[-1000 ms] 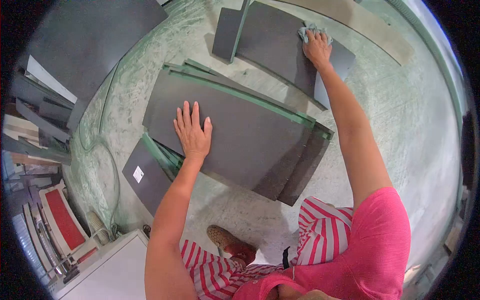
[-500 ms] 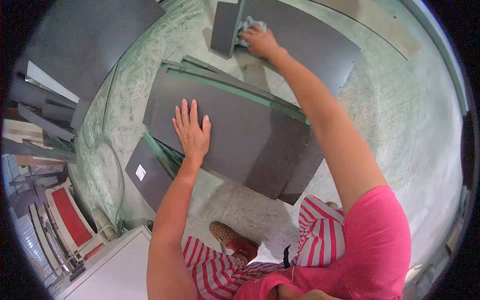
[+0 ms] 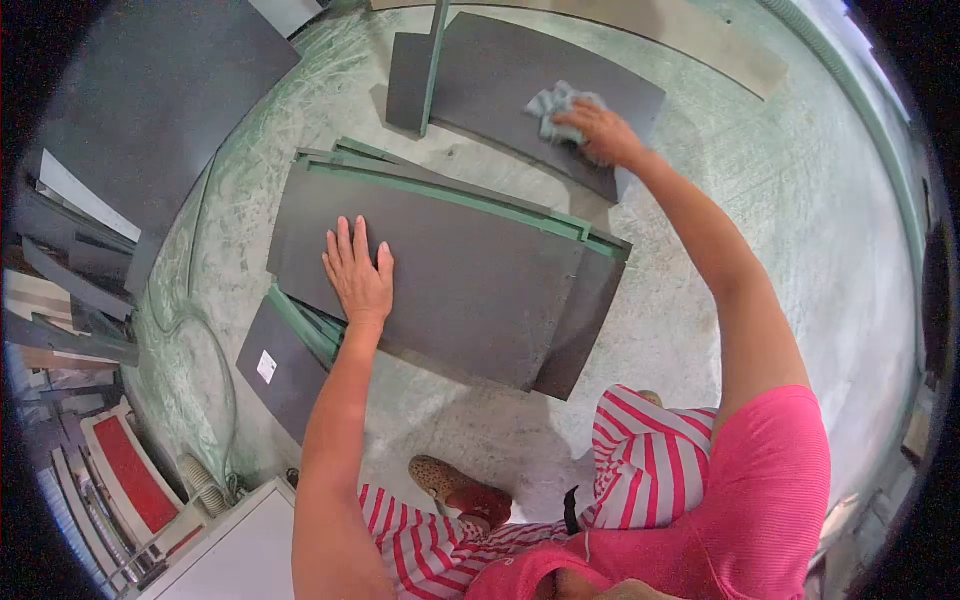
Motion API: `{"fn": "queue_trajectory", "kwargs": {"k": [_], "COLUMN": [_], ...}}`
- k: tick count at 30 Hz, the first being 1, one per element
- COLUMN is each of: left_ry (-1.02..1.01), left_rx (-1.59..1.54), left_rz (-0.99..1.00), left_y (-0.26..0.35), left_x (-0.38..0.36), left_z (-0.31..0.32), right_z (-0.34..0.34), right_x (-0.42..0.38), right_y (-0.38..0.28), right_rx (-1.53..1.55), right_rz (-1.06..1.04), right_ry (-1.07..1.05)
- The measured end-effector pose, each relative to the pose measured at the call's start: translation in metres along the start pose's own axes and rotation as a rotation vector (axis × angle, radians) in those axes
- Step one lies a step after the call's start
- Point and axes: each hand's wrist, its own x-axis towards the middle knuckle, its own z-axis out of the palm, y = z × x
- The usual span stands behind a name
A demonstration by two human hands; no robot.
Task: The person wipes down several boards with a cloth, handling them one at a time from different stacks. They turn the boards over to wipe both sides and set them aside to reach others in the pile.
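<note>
My left hand (image 3: 358,278) lies flat with fingers spread on a dark grey panel (image 3: 460,270), the top one of a small stack with green edges. Farther out, my right hand (image 3: 598,132) grips a crumpled pale blue-grey cloth (image 3: 562,108). The cloth rests against the right part of another dark panel (image 3: 500,75), which has an upright dark piece with a green edge (image 3: 434,70) standing at its left. Motion slightly blurs the right hand and cloth. Below the left hand's panel, a smaller panel with a white label (image 3: 266,366) sticks out.
A large dark sheet (image 3: 160,110) takes up the upper left, with several stacked strips (image 3: 80,235) below it. A hose (image 3: 222,380) runs along the floor. A white cabinet top (image 3: 225,550) stands lower left. A long beige board (image 3: 690,50) lies at the back.
My right hand has slid the cloth from beside the upright piece rightward across the far panel. My left hand stays flat on its panel. The whole view has shifted slightly.
</note>
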Motion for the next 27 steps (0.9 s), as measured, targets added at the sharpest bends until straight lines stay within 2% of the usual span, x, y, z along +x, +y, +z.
{"fn": "queue_trajectory", "kwargs": {"k": [1, 2, 4, 5, 7, 9, 11, 13, 15, 23, 25, 27], "left_ry": [0.003, -0.004, -0.01, -0.005, -0.001, -0.011, -0.019, -0.02, -0.028, -0.067, -0.067, -0.067], "left_rx": [-0.004, 0.009, 0.024, 0.009, -0.003, 0.006, 0.0, -0.008, -0.005, -0.008, -0.006, -0.017], "left_rz": [0.002, -0.004, -0.009, -0.008, -0.007, -0.008, -0.008, -0.007, -0.001, -0.008, -0.007, -0.011], "left_y": [-0.001, -0.002, -0.001, 0.001, 0.003, 0.003, 0.003, 0.003, 0.003, 0.01, 0.011, 0.012], "left_x": [0.0, 0.001, 0.002, 0.003, 0.004, 0.003, 0.002, 0.002, 0.003, 0.004, 0.005, 0.005], "left_z": [0.002, 0.003, 0.002, -0.001, -0.001, -0.003, -0.004, -0.004, -0.005, -0.015, -0.016, -0.017], "right_z": [-0.001, 0.0, -0.006, -0.003, 0.015, 0.026, 0.027, 0.017, 0.01, 0.028, 0.026, 0.023], "right_x": [0.002, 0.004, 0.007, 0.007, 0.011, 0.011, -0.001, 0.0, 0.008, 0.079, 0.1, 0.118], "right_y": [0.014, 0.024, 0.031, 0.025, -0.004, -0.01, -0.008, 0.0, 0.009, 0.024, 0.016, 0.003], "right_rx": [-0.029, -0.032, -0.048, -0.051, -0.244, -0.24, -0.247, -0.255, -0.257, -0.196, -0.179, -0.287], "right_rz": [0.121, 0.122, 0.468, 0.471, 0.743, 0.73, 0.609, 0.618, 0.713, 0.646, 0.556, 0.554], "right_ry": [0.085, 0.087, 0.199, 0.198, 0.308, 0.301, 0.341, 0.365, 0.298, 0.355, 0.362, 0.272]}}
